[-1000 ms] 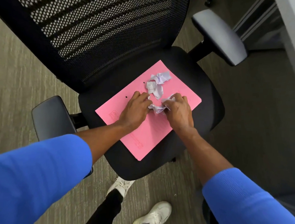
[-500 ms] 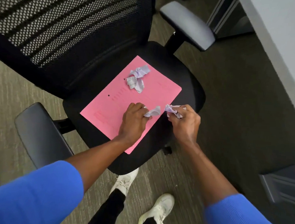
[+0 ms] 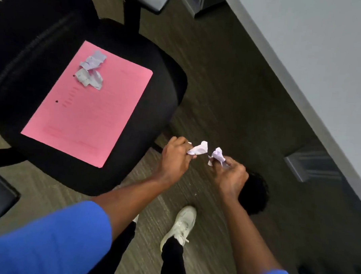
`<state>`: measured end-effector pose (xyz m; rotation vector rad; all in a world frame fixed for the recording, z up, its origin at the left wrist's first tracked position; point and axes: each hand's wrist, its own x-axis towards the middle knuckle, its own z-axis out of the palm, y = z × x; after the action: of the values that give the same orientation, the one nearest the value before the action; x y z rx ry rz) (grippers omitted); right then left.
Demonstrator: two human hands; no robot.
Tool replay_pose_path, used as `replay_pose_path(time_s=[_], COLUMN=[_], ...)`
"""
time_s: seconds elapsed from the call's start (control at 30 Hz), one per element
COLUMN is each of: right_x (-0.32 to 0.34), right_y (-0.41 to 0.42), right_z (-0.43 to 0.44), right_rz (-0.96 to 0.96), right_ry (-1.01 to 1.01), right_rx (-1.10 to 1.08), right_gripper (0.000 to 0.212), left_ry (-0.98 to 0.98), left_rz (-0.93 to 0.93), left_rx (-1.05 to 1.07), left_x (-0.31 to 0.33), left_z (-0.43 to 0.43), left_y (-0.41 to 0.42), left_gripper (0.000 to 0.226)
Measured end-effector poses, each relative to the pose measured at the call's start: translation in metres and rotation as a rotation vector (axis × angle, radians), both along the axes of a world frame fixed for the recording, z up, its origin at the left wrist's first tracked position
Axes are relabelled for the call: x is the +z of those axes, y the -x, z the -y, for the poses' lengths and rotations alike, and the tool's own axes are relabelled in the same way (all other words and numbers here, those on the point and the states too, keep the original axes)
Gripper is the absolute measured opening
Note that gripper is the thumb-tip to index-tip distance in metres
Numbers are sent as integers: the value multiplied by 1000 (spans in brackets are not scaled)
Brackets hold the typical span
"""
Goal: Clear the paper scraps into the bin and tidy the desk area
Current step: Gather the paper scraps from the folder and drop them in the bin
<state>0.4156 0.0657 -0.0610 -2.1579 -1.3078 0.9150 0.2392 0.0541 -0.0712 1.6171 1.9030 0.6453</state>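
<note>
— Where are the hands?

— Off the chair [image 3: 160, 107], over the carpet [image 3: 229, 81]. The left hand [image 3: 175, 157] pinches one crumpled scrap [image 3: 198, 149] in its fingertips; the right hand [image 3: 230, 176] grips another scrap [image 3: 217, 156], fingers curled shut around it.

— The two scraps touch?

— Just apart, though blur makes it hard to be sure.

— Any left?

— Loose scraps [image 3: 91, 70] lie on the pink folder [image 3: 93, 116], on the seat.
</note>
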Motion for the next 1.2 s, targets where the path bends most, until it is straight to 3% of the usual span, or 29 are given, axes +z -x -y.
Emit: replay_pose_path(time_s=[0.13, 0.23, 0.43, 0.57, 0.73, 0.83, 0.93, 1.07, 1.2], right_x=[-42, -52, -87, -101, -146, -112, -119, -146, -145], right_y=[-94, -106, -163, -202, -233, -223, -236, -258, -265], right_z=[43, 54, 66, 73, 92, 82, 79, 80, 70], right_rz=[-65, -134, -296, -227, -252, -273, -222, -32, -88], right_ry=[127, 127, 136, 248, 31, 18, 86, 67, 135], right_rx=[-207, -224, -434, -273, -363, -430, -415, -350, -367], right_gripper=[31, 14, 13, 10, 10, 5, 5, 28, 29], left_ry=[60, 66, 176, 144, 189, 280, 310, 372, 387], left_rz=[24, -33, -96, -47, -37, -30, 29, 48, 46], left_rx=[-126, -127, -249, -290, -332, -336, -310, -273, -243], left_x=[-19, -25, -51, -61, -85, -92, -98, -113, -127], left_z=[11, 9, 13, 14, 14, 18, 17, 17, 17], left_y=[-92, -107, -166, -205, -240, -255, -268, -285, -301], left_gripper=[14, 16, 16, 5, 9, 13, 20, 17, 34])
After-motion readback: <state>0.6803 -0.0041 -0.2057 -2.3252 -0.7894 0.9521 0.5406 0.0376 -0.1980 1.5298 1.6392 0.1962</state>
